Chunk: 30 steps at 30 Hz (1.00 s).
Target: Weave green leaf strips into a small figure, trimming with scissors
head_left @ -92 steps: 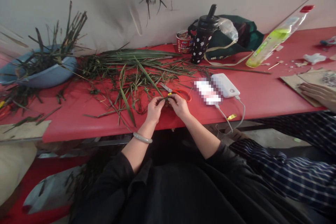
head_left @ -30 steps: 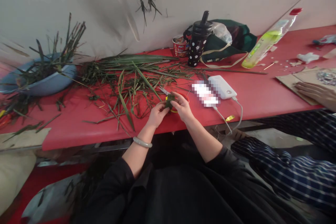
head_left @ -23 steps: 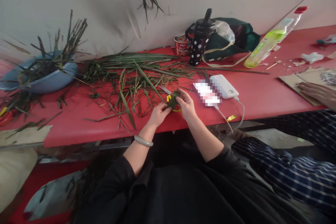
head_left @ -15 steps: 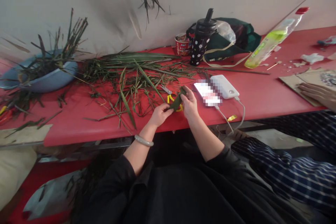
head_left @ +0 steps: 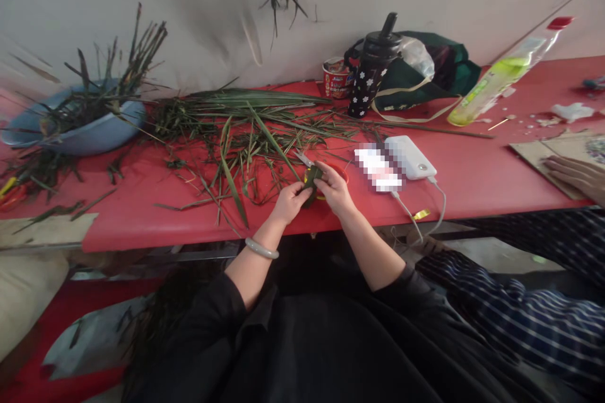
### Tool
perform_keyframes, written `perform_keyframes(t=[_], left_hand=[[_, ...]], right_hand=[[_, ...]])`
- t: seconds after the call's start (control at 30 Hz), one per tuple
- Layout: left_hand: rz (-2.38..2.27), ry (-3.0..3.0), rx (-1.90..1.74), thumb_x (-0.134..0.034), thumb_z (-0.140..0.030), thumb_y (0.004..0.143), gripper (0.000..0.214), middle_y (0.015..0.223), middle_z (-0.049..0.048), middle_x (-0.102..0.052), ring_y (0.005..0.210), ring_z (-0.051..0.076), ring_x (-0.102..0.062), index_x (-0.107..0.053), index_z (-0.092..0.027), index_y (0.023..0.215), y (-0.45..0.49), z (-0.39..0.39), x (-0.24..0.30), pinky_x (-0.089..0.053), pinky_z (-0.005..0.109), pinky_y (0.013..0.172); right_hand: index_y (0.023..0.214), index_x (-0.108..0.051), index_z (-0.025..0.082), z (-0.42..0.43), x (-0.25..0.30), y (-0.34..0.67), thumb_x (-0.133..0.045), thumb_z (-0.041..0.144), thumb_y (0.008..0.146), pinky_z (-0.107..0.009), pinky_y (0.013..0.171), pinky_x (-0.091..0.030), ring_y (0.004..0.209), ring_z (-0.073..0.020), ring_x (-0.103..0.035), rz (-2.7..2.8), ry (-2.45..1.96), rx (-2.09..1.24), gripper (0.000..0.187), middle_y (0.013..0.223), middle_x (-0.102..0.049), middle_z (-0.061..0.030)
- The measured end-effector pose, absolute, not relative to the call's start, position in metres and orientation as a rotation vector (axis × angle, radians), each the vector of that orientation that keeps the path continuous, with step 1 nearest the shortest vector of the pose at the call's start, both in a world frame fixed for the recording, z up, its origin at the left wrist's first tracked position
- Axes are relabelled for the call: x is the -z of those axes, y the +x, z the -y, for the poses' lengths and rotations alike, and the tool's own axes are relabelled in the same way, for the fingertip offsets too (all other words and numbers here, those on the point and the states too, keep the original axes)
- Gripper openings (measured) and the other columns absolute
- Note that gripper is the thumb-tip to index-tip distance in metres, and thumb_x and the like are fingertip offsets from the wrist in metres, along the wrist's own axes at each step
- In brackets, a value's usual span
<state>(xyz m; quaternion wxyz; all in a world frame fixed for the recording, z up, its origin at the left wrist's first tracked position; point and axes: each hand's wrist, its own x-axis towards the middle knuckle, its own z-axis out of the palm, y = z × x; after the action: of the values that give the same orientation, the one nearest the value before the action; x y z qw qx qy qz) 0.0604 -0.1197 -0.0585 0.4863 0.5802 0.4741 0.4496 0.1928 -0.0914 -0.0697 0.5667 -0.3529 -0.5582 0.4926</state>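
My left hand (head_left: 289, 202) and my right hand (head_left: 333, 188) meet over the front part of the red table (head_left: 472, 170). Both pinch a small folded piece of green leaf (head_left: 311, 177) held between them, the fingers curled round it. Just behind the leaf piece lie scissors (head_left: 326, 170) with red and yellow handles, partly hidden by my right hand. A loose heap of long green leaves (head_left: 246, 132) spreads over the table to the left and behind my hands.
A blue basin (head_left: 80, 132) with stalks stands far left. A phone (head_left: 378, 167) and white power bank (head_left: 411, 157) lie right of my hands. A black tumbler (head_left: 371, 75), green bag (head_left: 425, 72) and bottle (head_left: 501, 72) line the wall. Another person's hand (head_left: 574, 173) rests on cardboard at right.
Half a second ago my hands had drawn the leaf strip out longer; they have come together again and the piece is folded short between them. The scissors lie untouched.
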Motion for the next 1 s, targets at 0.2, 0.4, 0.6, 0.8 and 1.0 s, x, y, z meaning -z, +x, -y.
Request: perform_keyframes(t=[0.2,0.4,0.6,0.8,1.0], left_hand=[[-1.14,1.444,-1.057,-0.054,-0.041,0.071,0.029,0.053,-0.0043,-0.044,0.053,0.007,-0.038,-0.052,-0.015,0.06,0.0589,0.1202,0.059,-0.031,0.021,0.051],[-1.115,1.305,-1.247,-0.055,-0.038,0.071,0.024,0.056,-0.0036,-0.047,0.055,0.008,-0.041,-0.054,-0.015,0.063,0.0602,0.1182,0.0597,-0.034,0.021,0.054],[-1.163,1.375,-1.205,-0.054,-0.038,0.07,0.023,0.059,-0.0032,-0.05,0.058,0.009,-0.043,-0.056,-0.015,0.067,0.0594,0.1165,0.061,-0.036,0.021,0.056],[-1.202,1.486,-1.075,-0.054,-0.039,0.07,0.026,0.055,-0.0037,-0.047,0.055,0.009,-0.04,-0.055,-0.015,0.062,0.0585,0.1185,0.0585,-0.033,0.022,0.054],[-1.153,1.496,-1.037,-0.054,-0.037,0.071,0.026,0.055,-0.0042,-0.045,0.055,0.007,-0.038,-0.054,-0.014,0.061,0.0596,0.1213,0.0538,-0.031,0.021,0.054]], right_hand=[[0.119,-0.042,0.028,0.0884,0.064,0.1964,-0.054,0.028,0.071,-0.032,0.077,-0.049,0.098,-0.0173,-0.056,1.117,-0.822,-1.176,0.049,0.127,-0.047,-0.005],[0.106,-0.051,0.022,0.0929,0.0647,0.1934,-0.054,0.034,0.074,-0.031,0.075,-0.049,0.081,-0.0146,-0.059,1.137,-0.951,-0.982,0.035,0.088,-0.062,-0.0034],[0.109,-0.05,0.024,0.0948,0.0685,0.1931,-0.057,0.031,0.072,-0.027,0.067,-0.049,0.071,-0.0123,-0.059,1.249,-0.909,-1.063,0.039,0.077,-0.061,0.0013],[0.107,-0.051,0.023,0.0918,0.0651,0.1937,-0.058,0.026,0.067,-0.031,0.077,-0.049,0.084,-0.015,-0.059,1.019,-0.838,-1.163,0.041,0.094,-0.063,-0.0022],[0.1,-0.054,0.022,0.0883,0.0631,0.1958,-0.06,0.025,0.064,-0.029,0.072,-0.05,0.082,-0.0142,-0.06,0.895,-0.84,-1.166,0.036,0.096,-0.063,-0.0026]])
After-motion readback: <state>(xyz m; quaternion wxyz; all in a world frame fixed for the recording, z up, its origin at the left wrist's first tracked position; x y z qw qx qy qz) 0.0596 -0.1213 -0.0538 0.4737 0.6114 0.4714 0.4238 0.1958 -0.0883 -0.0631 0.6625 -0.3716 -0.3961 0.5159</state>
